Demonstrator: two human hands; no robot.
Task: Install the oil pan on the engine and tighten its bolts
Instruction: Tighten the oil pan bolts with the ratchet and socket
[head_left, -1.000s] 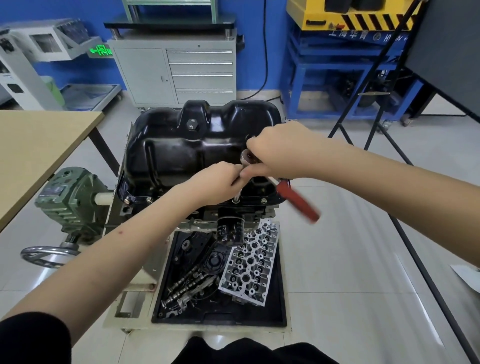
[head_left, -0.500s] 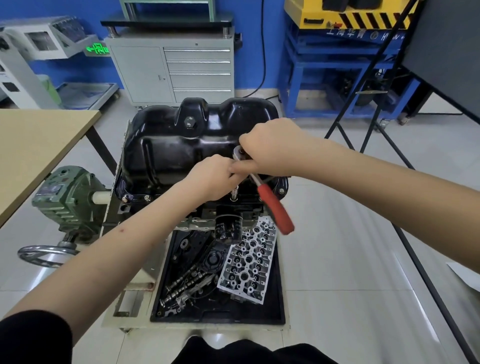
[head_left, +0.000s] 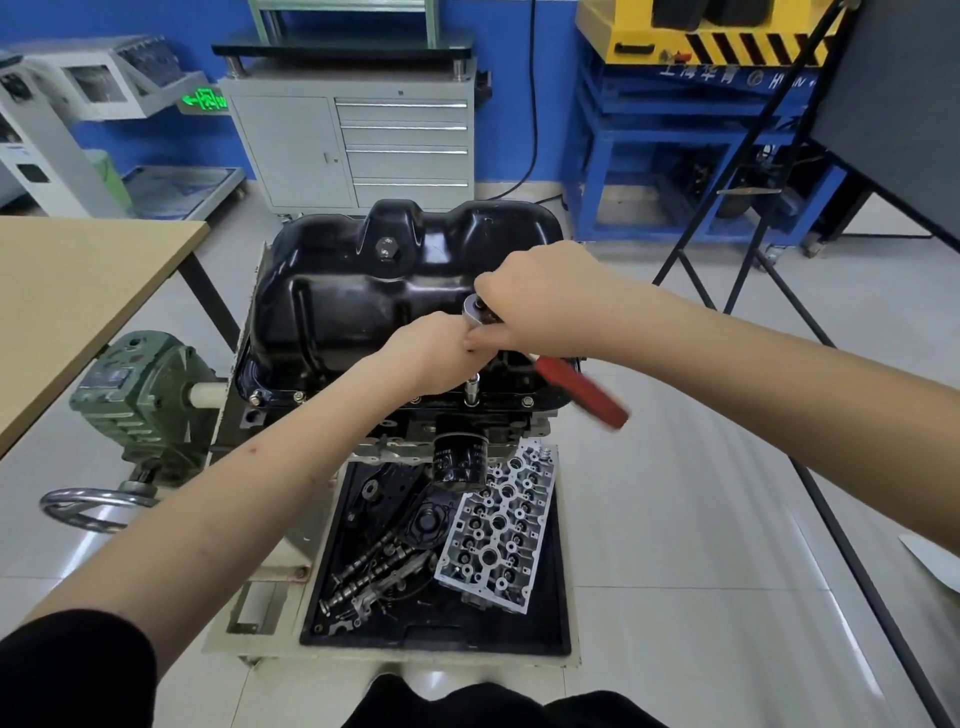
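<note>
A glossy black oil pan sits on the upturned engine, with small bolts along its near flange. My right hand grips a ratchet near its silver head; the red handle sticks out toward the lower right, blurred. From the head a socket extension drops onto a bolt on the near flange. My left hand curls round the top of that extension just under the ratchet head.
A black tray below the engine holds a cylinder head, camshafts and other parts. A green gearbox with a handwheel stands at left beside a wooden table. A black tripod leg crosses at right.
The ratchet's red handle swung toward me and then back out to the right. Both hands stayed on the tool at the same bolt.
</note>
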